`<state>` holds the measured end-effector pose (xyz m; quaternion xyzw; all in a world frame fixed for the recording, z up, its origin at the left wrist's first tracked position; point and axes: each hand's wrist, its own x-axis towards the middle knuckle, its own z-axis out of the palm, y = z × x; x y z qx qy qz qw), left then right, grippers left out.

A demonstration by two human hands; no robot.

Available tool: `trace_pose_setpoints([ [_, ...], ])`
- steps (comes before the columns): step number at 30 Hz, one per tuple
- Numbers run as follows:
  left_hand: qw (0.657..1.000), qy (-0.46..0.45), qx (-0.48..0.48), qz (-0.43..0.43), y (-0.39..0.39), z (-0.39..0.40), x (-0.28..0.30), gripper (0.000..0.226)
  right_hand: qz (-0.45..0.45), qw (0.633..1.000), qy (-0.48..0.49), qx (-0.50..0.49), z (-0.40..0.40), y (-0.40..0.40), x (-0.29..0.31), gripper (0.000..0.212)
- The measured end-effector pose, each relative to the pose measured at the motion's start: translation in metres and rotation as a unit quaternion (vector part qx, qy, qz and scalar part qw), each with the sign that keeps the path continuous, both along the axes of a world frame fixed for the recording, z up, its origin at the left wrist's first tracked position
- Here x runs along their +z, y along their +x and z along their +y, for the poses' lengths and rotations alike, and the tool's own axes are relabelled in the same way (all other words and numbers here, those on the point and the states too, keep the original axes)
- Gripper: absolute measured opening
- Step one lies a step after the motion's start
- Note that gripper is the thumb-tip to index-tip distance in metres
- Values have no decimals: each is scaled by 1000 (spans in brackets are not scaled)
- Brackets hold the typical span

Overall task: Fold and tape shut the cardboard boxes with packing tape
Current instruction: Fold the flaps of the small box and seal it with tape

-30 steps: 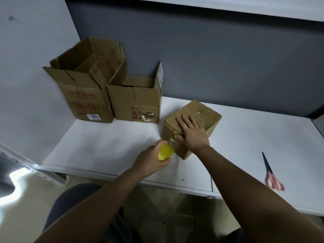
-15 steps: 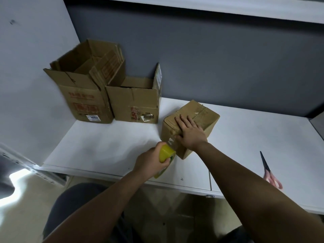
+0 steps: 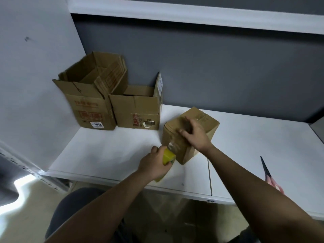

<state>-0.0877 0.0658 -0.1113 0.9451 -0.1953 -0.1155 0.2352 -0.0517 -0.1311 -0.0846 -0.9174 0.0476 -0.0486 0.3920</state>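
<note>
head: hands (image 3: 154, 163) tape closed box (image 3: 209, 122)

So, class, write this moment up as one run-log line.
left hand: grips tape roll at box side | right hand: presses small box top | two boxes: open | scissors: untouched

A pair of scissors (image 3: 269, 174) with pinkish handles and dark blades lies on the white table (image 3: 108, 155), well to the right, its tip pointing away from the near edge. A seam (image 3: 209, 176) crosses the tabletop from front to back. Behind the table stands a dark grey wall (image 3: 210, 67) with a white ledge (image 3: 175, 13) above it, and a pale panel (image 3: 35, 67) closes the left side. Below lies a light floor (image 3: 26, 216).
</note>
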Motion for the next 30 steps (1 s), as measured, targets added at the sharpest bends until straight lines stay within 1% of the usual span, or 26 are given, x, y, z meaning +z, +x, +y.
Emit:
trace_pose_setpoints([
  [1, 1000, 9, -4, -3, 1, -2, 2, 58, -23, 999, 21, -18, -13, -8, 2, 55],
  [3, 1000, 28, 1, -6, 3, -9, 6, 56, -56, 997, 5, -58, -41, -30, 2, 35],
  [6, 997, 71, 17, -34, 4, -22, 14, 53, -75, 988, -12, -135, -82, -64, -5, 24],
  [8, 988, 103, 16, -110, 0, -30, 19, 48, -40, 981, -44, -184, -109, -84, -11, 22],
  [10, 969, 115, -6, -218, -5, -40, 24, 40, 26, 973, -86, -213, -134, -103, -16, 22],
  [12, 944, 101, -62, -309, -10, -58, 29, 27, 93, 960, -131, -231, -157, -122, -19, 25],
  [14, 922, 90, -119, -358, -15, -85, 34, 21, 144, 945, -161, -244, -176, -138, -24, 29],
  [16, 917, 95, -151, -357, -19, -114, 37, 18, 178, 936, -184, -242, -190, -150, -30, 31],
  [20, 937, 94, -179, -286, -29, -170, 32, 25, 225, 913, -234, -249, -214, -169, -46, 31],
  [22, 940, 95, -189, -268, -32, -193, 25, 29, 248, 899, -251, -259, -224, -175, -51, 26],
  [24, 938, 111, -197, -263, -35, -211, 18, 30, 266, 892, -250, -267, -232, -181, -56, 24],
  [26, 934, 130, -204, -263, -37, -224, 10, 30, 276, 886, -251, -274, -239, -182, -63, 32],
  [29, 929, 156, -211, -263, -37, -237, 1, 31, 275, 877, -267, -289, -248, -183, -73, 33],
  [30, 928, 159, -212, -263, -38, -240, -1, 31, 272, 876, -270, -294, -249, -183, -77, 37],
])
